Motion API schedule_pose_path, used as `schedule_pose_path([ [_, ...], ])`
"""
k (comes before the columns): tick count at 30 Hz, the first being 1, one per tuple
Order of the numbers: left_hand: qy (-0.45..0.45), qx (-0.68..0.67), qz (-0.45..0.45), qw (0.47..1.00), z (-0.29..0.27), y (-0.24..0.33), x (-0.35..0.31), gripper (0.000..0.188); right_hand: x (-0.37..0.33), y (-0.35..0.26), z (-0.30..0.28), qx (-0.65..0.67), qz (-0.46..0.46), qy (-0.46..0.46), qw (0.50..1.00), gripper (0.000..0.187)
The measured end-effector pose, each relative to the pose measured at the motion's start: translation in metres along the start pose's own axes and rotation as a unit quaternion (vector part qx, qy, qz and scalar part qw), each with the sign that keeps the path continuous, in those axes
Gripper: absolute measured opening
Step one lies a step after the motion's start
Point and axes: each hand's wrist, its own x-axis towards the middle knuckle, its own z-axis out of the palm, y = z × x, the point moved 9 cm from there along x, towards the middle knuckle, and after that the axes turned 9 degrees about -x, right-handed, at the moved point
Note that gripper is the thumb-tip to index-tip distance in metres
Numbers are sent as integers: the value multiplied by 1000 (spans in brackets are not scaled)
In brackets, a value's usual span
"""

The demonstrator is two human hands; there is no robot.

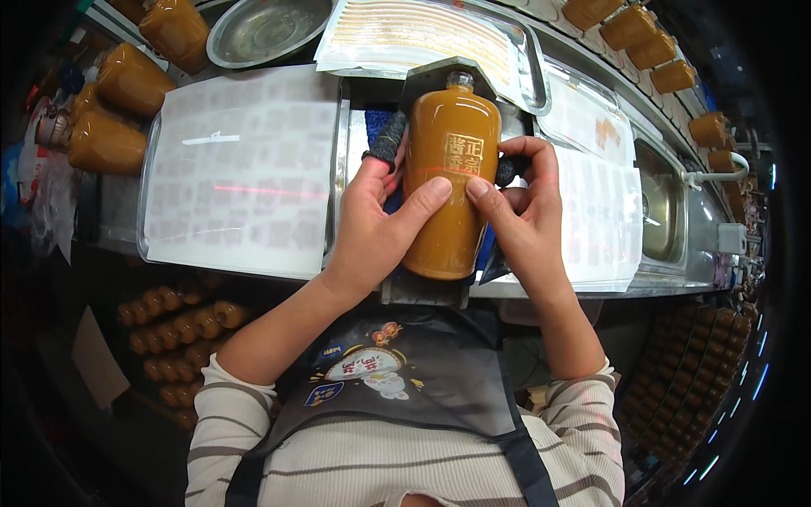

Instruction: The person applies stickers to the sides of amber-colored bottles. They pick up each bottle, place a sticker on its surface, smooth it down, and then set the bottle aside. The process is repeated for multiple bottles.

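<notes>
A glossy brown bottle [446, 228] with a short neck and gold square lettering lies between my hands, its neck pointing away from me. It rests over a dark metal stand [422, 292] at the bench's edge. My left hand [380, 211] grips its left side, thumb on the front, a dark cover on one finger. From the right, my right hand [525, 207] holds it, its thumb pressed just below the gold lettering; a dark cover shows on a finger there too. A thin red light line crosses the bottle near the thumbs. The fingers behind the bottle are hidden.
White sheets with faint label shapes lie on a left tray [236, 169] and on the right [596, 220]. Beyond are a strip-covered sheet [422, 38] and a metal basin [269, 32]. Brown bottles [108, 142] stand left; a sink [661, 203] is at right. Bottle racks [686, 363] stand below.
</notes>
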Motion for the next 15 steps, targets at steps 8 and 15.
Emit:
schedule_pose_path([
  [8, 0, -2, 8, 1000, 2, 2, -2, 57, -1, -1, 1, -7, 10, 2, 1000, 47],
  [15, -5, 11, 5, 1000, 0, 3, -3, 59, -3, -1, 3, 5, 12, 7, 1000, 47],
])
